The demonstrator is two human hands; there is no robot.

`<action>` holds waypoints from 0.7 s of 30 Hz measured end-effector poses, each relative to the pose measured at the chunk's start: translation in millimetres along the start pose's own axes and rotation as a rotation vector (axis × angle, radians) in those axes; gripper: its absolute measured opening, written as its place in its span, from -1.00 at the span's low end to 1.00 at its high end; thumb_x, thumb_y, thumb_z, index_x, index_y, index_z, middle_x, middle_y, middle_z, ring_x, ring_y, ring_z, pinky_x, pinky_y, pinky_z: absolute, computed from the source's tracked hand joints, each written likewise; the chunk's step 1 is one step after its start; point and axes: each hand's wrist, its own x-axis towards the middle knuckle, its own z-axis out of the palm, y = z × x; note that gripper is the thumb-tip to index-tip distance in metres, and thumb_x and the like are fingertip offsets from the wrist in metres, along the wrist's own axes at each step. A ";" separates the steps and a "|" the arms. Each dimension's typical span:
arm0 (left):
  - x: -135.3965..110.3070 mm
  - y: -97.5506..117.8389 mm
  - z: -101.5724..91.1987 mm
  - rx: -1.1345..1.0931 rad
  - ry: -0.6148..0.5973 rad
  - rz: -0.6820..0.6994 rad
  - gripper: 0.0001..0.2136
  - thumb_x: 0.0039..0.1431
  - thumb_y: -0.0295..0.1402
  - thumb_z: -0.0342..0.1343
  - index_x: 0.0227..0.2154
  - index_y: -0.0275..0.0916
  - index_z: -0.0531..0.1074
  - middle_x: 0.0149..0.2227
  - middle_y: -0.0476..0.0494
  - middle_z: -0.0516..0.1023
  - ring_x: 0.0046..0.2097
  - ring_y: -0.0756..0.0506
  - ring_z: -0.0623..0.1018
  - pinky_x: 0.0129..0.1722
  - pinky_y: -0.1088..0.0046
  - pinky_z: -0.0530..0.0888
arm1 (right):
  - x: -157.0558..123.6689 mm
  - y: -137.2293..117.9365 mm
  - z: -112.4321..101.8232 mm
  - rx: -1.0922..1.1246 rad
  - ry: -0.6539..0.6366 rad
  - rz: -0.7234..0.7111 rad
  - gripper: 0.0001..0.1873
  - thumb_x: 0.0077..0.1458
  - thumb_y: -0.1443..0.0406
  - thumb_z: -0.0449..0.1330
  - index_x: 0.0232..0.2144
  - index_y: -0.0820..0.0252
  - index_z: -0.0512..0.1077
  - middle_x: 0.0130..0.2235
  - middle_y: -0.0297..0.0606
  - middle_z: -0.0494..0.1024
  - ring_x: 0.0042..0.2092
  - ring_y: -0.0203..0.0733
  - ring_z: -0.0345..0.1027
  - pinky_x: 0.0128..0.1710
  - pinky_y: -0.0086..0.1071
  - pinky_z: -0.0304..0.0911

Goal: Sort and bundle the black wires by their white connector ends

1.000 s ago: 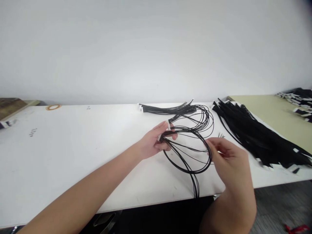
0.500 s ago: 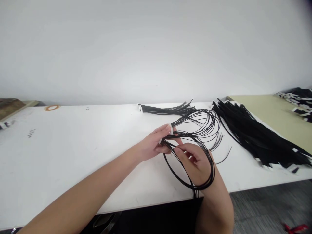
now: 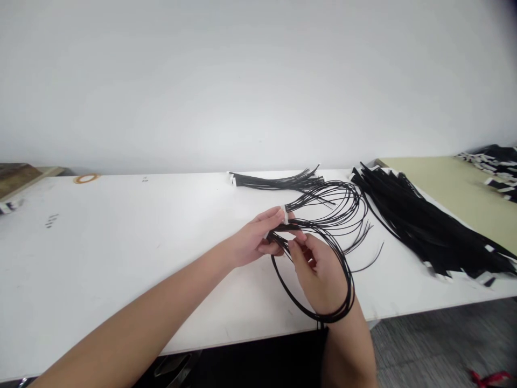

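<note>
My left hand [image 3: 258, 237] pinches a bundle of thin black wires [image 3: 343, 207] at its white connector end [image 3: 285, 215], above the white table [image 3: 121, 248]. The wires curl into a loop. My right hand [image 3: 319, 269] is pushed through that loop, so the strands wrap round my wrist. Its fingers are bent and meet the wires right beside my left fingertips. The loose wire ends fan out to the right.
A second small bundle of black wires [image 3: 274, 181] lies at the table's far edge. A large pile of black wire bundles [image 3: 424, 226] covers the right end. A tape ring [image 3: 85, 178] sits far left. A beige table [image 3: 452, 188] adjoins on the right.
My right hand came in from the right, passed through the wire loop and closed in on my left fingertips. The loop tightened round my wrist. My left hand barely moved.
</note>
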 end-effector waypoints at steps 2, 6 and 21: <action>0.4 -0.1 -0.2 -0.009 0.002 -0.006 -0.76 0.25 -0.16 -0.09 -0.36 -0.24 0.23 -0.27 -0.13 0.55 -0.71 0.25 0.08 -0.61 0.61 0.13 | 0.4 0.2 1.0 -0.021 0.018 -0.012 -0.76 0.18 0.19 -0.02 -0.34 0.17 0.39 -0.46 -0.32 0.45 -0.45 -0.30 0.29 -0.46 -0.45 0.15; 0.9 0.2 -0.5 -0.016 0.017 -0.019 -0.77 0.24 -0.15 -0.09 -0.35 -0.23 0.23 -0.27 -0.12 0.55 -0.71 0.24 0.07 -0.61 0.61 0.13 | 0.7 1.8 0.9 -0.031 0.041 -0.028 -0.75 0.18 0.19 -0.02 -0.33 0.17 0.39 -0.44 -0.30 0.46 -0.45 -0.28 0.28 -0.46 -0.43 0.17; -0.1 2.3 3.9 -0.024 0.075 0.001 -0.76 0.22 -0.14 -0.05 -0.34 -0.23 0.26 -0.30 -0.09 0.55 -0.72 0.24 0.09 -0.61 0.58 0.14 | -4.9 -2.6 -6.6 -0.007 0.080 -0.077 -0.86 0.09 0.24 0.07 -0.42 0.15 0.39 -0.42 -0.34 0.44 -0.47 -0.33 0.17 -0.48 -0.43 0.11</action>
